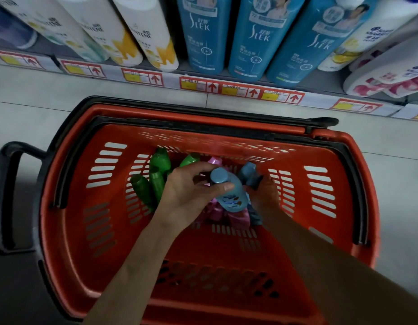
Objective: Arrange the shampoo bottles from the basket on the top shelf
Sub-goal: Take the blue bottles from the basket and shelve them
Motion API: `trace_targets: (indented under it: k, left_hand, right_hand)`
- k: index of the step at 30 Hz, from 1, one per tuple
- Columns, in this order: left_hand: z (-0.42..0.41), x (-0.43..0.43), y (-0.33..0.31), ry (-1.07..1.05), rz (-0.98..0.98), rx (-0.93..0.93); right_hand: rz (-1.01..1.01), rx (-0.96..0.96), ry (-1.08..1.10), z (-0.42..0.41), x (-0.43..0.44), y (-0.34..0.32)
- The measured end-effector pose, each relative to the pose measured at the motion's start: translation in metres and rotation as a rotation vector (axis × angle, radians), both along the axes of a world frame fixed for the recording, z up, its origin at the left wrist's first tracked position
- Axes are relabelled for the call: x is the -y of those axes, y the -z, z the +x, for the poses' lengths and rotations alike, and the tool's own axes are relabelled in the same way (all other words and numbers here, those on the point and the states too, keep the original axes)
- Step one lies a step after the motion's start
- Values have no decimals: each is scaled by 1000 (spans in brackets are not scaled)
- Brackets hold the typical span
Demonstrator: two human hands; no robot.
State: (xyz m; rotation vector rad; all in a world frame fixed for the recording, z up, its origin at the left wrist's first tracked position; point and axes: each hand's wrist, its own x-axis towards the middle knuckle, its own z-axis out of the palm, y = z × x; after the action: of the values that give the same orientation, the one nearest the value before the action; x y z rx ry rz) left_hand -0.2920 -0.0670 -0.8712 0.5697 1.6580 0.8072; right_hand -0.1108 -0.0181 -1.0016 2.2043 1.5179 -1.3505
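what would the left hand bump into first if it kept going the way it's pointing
Probably the darker blue bottle held by the right hand; the left hand, gripping the light blue bottle, points toward it, though depth is unclear.

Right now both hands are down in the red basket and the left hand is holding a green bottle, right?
Not quite: the head view shows the left hand holding a blue shampoo bottle, not a green one. The green bottles lie beside it. The right hand is in the red basket too.
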Motion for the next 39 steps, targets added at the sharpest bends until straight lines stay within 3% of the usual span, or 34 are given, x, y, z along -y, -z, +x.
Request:
trace_targets:
  k: [6,15,22,39]
  left_hand:
    - [-1,-2,-40,9,45,-29]
    - [-4,-38,-170,230,157,-218]
    - [19,-78,-301,271,313,-166]
    - [125,-201,-679,390,714,-183]
  right_hand:
    - [140,-142,63,16,8,-57]
    - [294,-556,67,35,-40,-255]
    - [407,-699,-32,50,-64,-405]
    - [837,-879,77,148,-145,-771]
